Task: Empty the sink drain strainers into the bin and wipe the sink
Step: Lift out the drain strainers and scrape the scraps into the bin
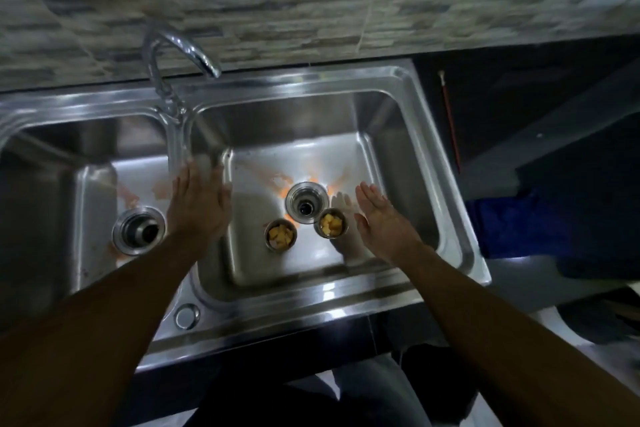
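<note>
Reaching: my right hand (384,222), flat and empty, hovers beside one strainer (316,228); the other strainer (266,236) lies near, in the right basin (398,149).
Left hand (199,204): flat, empty.
Tip: I lift by rims, level (scraps (331,224) look loose).

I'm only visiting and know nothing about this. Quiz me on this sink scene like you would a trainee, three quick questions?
1. True or false: both strainers sit on the floor of the right basin.
2. What do the strainers hold? A) yellow food bits B) coins C) nothing
3. Fill in: the left hand and the right hand hold ____.
Key: 1 true; 2 A; 3 nothing.
</note>
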`<action>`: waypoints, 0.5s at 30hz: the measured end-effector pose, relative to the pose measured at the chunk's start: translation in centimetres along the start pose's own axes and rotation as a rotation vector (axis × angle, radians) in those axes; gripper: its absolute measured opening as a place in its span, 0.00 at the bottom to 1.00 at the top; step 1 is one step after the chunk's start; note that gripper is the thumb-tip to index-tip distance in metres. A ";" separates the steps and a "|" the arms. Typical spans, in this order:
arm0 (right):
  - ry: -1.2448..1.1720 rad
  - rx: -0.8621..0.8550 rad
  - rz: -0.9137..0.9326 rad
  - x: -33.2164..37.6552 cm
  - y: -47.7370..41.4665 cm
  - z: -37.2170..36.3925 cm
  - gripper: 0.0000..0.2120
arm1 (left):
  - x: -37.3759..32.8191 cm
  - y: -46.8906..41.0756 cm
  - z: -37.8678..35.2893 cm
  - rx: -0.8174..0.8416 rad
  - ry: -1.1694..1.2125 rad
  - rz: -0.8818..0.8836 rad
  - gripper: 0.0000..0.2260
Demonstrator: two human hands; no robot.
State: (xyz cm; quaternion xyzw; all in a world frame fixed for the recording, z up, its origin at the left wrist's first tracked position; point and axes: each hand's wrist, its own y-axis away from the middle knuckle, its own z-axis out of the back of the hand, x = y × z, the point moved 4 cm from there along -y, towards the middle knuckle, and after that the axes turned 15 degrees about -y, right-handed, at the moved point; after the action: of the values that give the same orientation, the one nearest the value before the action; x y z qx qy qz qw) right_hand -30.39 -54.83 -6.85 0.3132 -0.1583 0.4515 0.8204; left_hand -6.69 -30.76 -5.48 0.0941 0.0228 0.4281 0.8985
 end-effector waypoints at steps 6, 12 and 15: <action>-0.016 -0.056 -0.007 -2.1 0.7 3.9 0.28 | -9.6 5.0 0.2 0.131 0.102 -0.103 0.24; -0.049 -0.215 0.037 -3.7 1.0 9.9 0.26 | -17.8 10.1 -2.6 0.239 0.256 -0.185 0.22; -0.030 -0.280 0.081 -4.8 0.4 13.3 0.22 | -19.5 11.8 -4.1 0.298 0.207 -0.139 0.24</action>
State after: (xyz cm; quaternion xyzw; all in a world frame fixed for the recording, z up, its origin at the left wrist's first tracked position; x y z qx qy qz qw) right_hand -33.02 -66.51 0.70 0.1959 -0.2445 0.4529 0.8347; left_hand -28.51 -37.96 -8.09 0.1798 0.1848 0.3641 0.8950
